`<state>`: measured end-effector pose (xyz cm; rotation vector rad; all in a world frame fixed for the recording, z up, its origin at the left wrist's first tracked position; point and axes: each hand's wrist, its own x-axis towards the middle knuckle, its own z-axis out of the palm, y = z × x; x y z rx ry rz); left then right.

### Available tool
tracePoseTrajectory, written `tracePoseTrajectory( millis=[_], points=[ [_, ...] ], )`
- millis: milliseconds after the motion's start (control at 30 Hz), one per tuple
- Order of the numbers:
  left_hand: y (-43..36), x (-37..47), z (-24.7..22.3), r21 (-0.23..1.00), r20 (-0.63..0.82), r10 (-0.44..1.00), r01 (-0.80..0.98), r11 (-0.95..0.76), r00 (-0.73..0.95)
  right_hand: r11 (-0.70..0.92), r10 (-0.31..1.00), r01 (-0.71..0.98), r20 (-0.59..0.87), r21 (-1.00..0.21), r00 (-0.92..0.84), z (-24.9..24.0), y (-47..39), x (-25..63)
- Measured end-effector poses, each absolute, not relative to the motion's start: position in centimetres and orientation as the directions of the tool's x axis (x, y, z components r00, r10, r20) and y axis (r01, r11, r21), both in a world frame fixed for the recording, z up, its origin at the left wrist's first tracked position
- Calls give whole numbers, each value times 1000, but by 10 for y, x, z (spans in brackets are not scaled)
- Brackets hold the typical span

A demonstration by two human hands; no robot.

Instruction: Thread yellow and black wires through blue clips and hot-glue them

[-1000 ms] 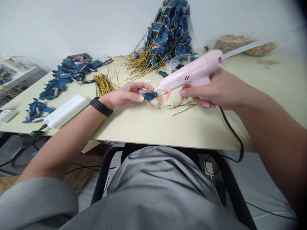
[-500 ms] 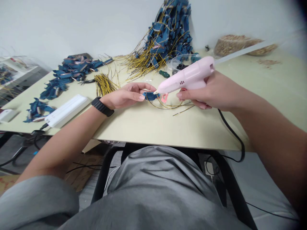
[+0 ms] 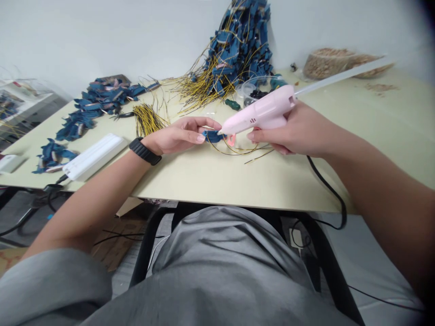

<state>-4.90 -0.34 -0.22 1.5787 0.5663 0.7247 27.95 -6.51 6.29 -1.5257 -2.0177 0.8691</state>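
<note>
Between the thumb and fingers of my left hand (image 3: 185, 134) is a small blue piece (image 3: 213, 136) with thin black and yellow wires (image 3: 234, 151) trailing off to the right over the table. My right hand (image 3: 295, 131) is wrapped around the handle of a pink hot glue gun (image 3: 260, 111). A long translucent glue stick (image 3: 340, 76) sticks out of its back end. The gun's nozzle points left and down at the blue piece; whether it touches cannot be made out. A coral-pink part (image 3: 231, 139) shows just below the nozzle.
A tall heap of blue wired pieces (image 3: 239, 50) stands at the back. More blue pieces (image 3: 102, 95) lie left, near a bundle of yellow-black wires (image 3: 148, 118), pliers (image 3: 124, 115) and a white power strip (image 3: 95, 156). The gun's black cord (image 3: 328, 181) hangs over the table's front edge.
My right hand and the glue gun have shifted slightly left and down, the gun's back end dipping. My left hand stays put with the blue piece.
</note>
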Motion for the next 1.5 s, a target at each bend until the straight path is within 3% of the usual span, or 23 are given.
tracePoseTrajectory(
  millis=[333, 533, 700, 867, 933, 1067, 1200, 1500],
  points=[
    [-1, -52, -3, 994, 98, 754, -24, -109, 650, 223, 949, 613, 24, -758, -315, 69, -71, 285],
    [1, -53, -4, 990, 125, 752, -37, -133, 648, 201, 944, 464, 45, -863, -326, 74, -71, 298],
    [1, -56, -3, 987, 145, 758, -43, -152, 636, 228, 973, 335, 222, -914, -58, 91, -61, 343],
    [3, -61, -1, 984, 171, 743, -72, -163, 647, 71, 850, 618, 372, -783, 374, 86, -56, 402],
    [4, -63, 0, 982, 186, 741, -92, -166, 645, -38, 817, 657, 355, -753, 455, 74, -55, 420],
    [4, -64, 3, 979, 204, 759, -113, -171, 618, -301, 804, 643, 174, -704, 568, 49, -51, 441],
    [5, -67, 5, 975, 220, 771, -155, -158, 598, -368, 831, 629, 60, -685, 552, 35, -50, 443],
    [10, -78, 19, 948, 313, 794, -217, -232, 521, -444, 818, 697, 61, -563, 571, 34, -49, 441]
  ],
)
